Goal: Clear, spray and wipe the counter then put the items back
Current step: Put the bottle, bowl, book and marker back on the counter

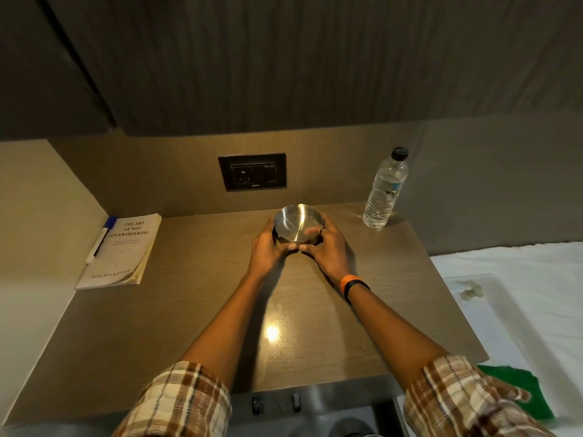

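A round steel bowl (pixel 297 221) sits near the back middle of the wooden counter (pixel 195 310). My left hand (pixel 267 244) cups its left side and my right hand (pixel 326 247) cups its right side, thumbs meeting at the front. A white paperback book (pixel 121 252) lies at the back left with a blue-capped marker (pixel 98 239) along its left edge. A clear water bottle (pixel 385 190) with a black cap stands upright at the back right.
A black socket plate (pixel 252 171) is set in the back wall. To the right lies white bedding (pixel 520 279), with a green cloth (pixel 517 384) by my right sleeve. A dark cabinet hangs overhead at the left.
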